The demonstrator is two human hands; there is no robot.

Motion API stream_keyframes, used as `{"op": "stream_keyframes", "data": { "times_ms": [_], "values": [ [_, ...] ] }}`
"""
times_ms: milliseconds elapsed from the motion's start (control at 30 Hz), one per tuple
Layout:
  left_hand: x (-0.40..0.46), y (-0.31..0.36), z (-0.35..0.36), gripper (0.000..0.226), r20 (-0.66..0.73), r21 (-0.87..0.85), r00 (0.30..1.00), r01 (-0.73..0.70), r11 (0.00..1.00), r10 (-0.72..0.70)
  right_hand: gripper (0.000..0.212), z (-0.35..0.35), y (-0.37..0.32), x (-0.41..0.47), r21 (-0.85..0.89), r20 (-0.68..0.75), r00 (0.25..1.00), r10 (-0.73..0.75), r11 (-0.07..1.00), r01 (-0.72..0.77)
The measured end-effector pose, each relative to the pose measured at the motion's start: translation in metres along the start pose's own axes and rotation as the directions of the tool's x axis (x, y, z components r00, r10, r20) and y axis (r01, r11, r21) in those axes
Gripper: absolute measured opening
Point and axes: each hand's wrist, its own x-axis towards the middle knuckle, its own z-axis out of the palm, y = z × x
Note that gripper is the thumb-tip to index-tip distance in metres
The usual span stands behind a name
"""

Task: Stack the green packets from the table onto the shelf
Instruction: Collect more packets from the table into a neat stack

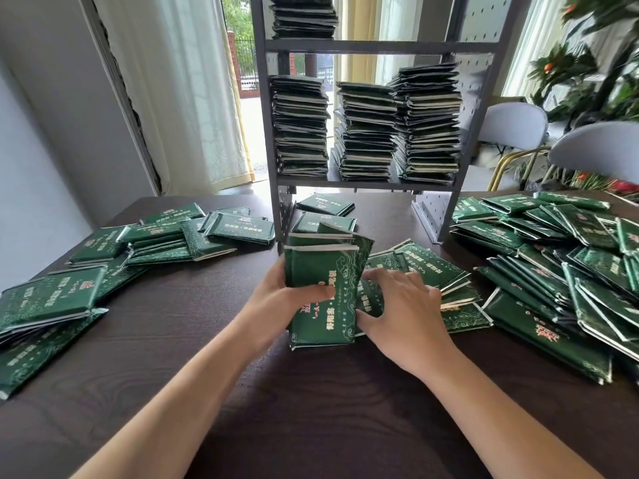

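A small bundle of green packets stands tilted just above the dark table, in the middle. My left hand grips its left edge, thumb across the front. My right hand curls its fingers round another green packet at the bundle's right side. Loose green packets lie in heaps at the left and at the right. Behind stands the grey shelf, with three tall stacks of packets on its lower board and one stack above.
Two packets lie on the table under the shelf, between its perforated legs. Two white chairs and green plants stand at the right. A curtain and an open doorway are behind at the left.
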Motion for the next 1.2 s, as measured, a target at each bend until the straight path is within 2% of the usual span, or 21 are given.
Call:
{"op": "stream_keyframes", "data": {
  "times_ms": [200,433,500,633,800,900,1033,1200],
  "values": [
    [0.0051,-0.0024,-0.0043,0.046,-0.086,-0.025,0.995,0.047,0.999,-0.049,0.066,-0.0023,-0.0015,0.0004,0.039,0.0,0.999,0.043,0.998,-0.043],
    [0.0044,0.0005,-0.0012,0.042,-0.076,-0.096,0.992,0.097,0.991,-0.105,0.049,-0.0042,0.0019,0.0017,0.362,-0.072,0.994,0.085,0.93,-0.053],
    [0.0028,0.0013,0.0,0.042,-0.063,-0.112,0.991,0.106,0.988,-0.114,0.046,-0.0046,0.0038,0.0044,0.481,-0.066,0.991,0.117,0.874,-0.071],
    [-0.0003,0.0018,-0.0018,0.054,-0.029,-0.163,0.993,0.112,0.98,-0.118,0.044,-0.0046,0.007,0.0077,0.714,-0.02,0.985,0.172,0.692,-0.106],
    [0.0001,0.0016,-0.0006,0.045,0.017,-0.16,0.99,0.142,0.977,-0.141,0.042,-0.0041,0.002,0.0077,0.83,0.023,0.989,0.146,0.548,-0.101],
    [0.0004,0.0017,-0.0001,0.05,0.032,-0.187,0.992,0.126,0.974,-0.122,0.043,-0.0029,0.0037,0.0092,0.88,0.037,0.989,0.143,0.464,-0.1],
    [0.0006,0.0011,-0.0024,0.062,-0.06,-0.186,0.998,0.001,0.983,-0.012,0.05,-0.0068,0.0043,0.0082,0.883,0.082,0.993,0.08,0.456,-0.11],
    [-0.0005,-0.0011,-0.0011,0.062,-0.118,-0.154,0.975,-0.203,0.967,0.186,0.062,-0.0067,0.0005,0.0039,0.815,0.073,0.996,-0.054,0.579,-0.029]
  ]
}}
